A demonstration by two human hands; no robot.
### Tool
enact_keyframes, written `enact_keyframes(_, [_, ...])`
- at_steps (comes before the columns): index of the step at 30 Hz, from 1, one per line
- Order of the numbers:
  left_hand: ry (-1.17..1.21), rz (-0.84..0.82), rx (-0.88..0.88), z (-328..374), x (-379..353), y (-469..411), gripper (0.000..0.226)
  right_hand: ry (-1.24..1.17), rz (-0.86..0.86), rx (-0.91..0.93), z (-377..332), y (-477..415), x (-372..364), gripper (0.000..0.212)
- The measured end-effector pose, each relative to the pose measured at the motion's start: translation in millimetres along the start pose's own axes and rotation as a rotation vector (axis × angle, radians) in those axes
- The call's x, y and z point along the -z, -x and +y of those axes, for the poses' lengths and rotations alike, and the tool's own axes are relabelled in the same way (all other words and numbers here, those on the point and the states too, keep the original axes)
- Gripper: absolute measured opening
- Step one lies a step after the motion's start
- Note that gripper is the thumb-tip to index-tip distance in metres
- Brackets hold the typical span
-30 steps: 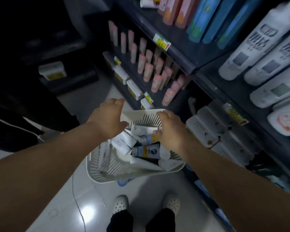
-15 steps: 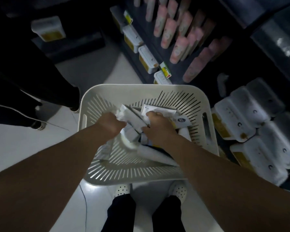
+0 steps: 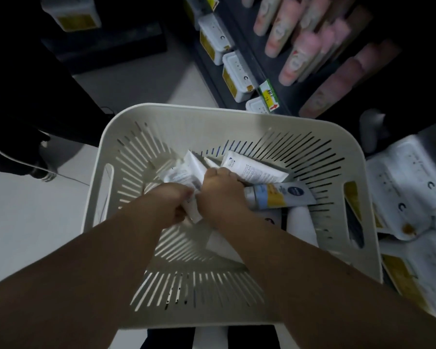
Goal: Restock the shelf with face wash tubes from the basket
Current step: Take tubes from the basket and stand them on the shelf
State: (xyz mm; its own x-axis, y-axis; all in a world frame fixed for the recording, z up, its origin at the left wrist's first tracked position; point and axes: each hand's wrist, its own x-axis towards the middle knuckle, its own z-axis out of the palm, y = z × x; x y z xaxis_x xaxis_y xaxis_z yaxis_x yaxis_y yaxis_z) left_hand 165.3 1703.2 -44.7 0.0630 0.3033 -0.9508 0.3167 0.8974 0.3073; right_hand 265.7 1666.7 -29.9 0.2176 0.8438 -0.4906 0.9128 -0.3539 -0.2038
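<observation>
**While both hands are down in the basket, no tube is on its way to the shelf**

While you lean over the basket [image 3: 186,112], on the near side of the shelf [image 3: 239,46], both hands are inside it.

- Left hand [image 3: 173,202]: fingers curled round a white tube [image 3: 186,172] in the middle of the pile. The tube's near end shows between your two hands.
- Right hand [image 3: 220,195]: just beside the left, fingers bent down into the same pile. The tips are hidden under the knuckles, so it cannot be told whether they hold a tube or only press on one.
- Stock: the face wash tubes [image 3: 254,170] lie loose toward the far right of the basket. A blue-and-yellow tube [image 3: 280,195] lies just right of your right hand, with more white ones beneath it.
- Shelf: pink tubes [image 3: 297,54] stand at far right and white packs [image 3: 408,182] lie at right. A price tag [image 3: 268,94] hangs on the shelf edge. No slot for the face wash is in view.

Judgement: you are at the pick-up stage. Several tubes are left, so the restock is far from finished, and how many are already shelved cannot be read from here. What remains is to lift the tube, carry it far-right to the shelf, set it in place, and repeat until the basket is out of tubes.
</observation>
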Motion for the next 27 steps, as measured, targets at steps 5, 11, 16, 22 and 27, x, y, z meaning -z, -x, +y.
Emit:
enact_keyframes(5, [-0.046, 0.011, -0.033, -3, -7, 2, 0.015, -0.192, 0.005, -0.056, -5, 2, -7, 0.037])
enact_keyframes(11, [0.013, -0.021, -0.179, 2, 12, 21, 0.014, -0.537, -0.182, -0.189, 5, -2, 8, 0.052])
enact_keyframes(16, [0.028, -0.288, -0.215, 25, 24, 63, 0.024, -0.999, -0.29, -0.183, 5, 13, 35, 0.029])
enact_keyframes(22, [0.037, -0.352, -0.298, 53, 24, 149, 0.058, -1.405, -0.339, -0.195, 13, 62, 99, 0.023])
enact_keyframes(27, [-0.036, -0.256, -0.49, 79, 21, 218, 0.071, -1.526, -0.294, -0.09, 14, 101, 169, 0.04])
